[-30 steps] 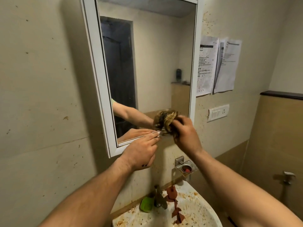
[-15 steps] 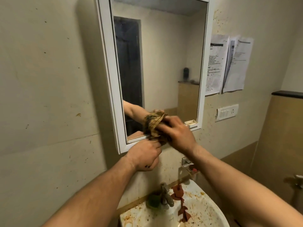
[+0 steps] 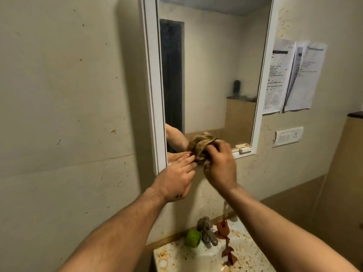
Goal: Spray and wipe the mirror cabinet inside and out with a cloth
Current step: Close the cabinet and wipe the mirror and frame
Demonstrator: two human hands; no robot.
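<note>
The mirror cabinet point(image 3: 152, 95) hangs on the wall above a stained washbasin point(image 3: 245, 258). At the lower edge of its door, the right hand point(image 3: 221, 165) grips a bunched brown cloth point(image 3: 200, 148). Its fingers are curled round the wad and press it against the mirror glass point(image 3: 216, 75) and the bottom of the white frame. The left hand point(image 3: 174, 177) lies just beside the cloth, fingers straight and resting on the bottom rail, holding nothing.

The cloth looks soft, light and limp, so it should mould to the narrow step between glass and frame. Held as a tight ball it probably gives firm pressure over a small patch; opened flatter, it would likely cover more glass per stroke.

The door seems the delicate part: a thin frame round a glass pane, probably hinged and liable to swing or rattle under a push. It is best steadied by the frame's lower rail or side edge, or near the small pale catch point(image 3: 244, 149) at the lower right corner, rather than by bare fingers on the glass, which would smear it.
</note>
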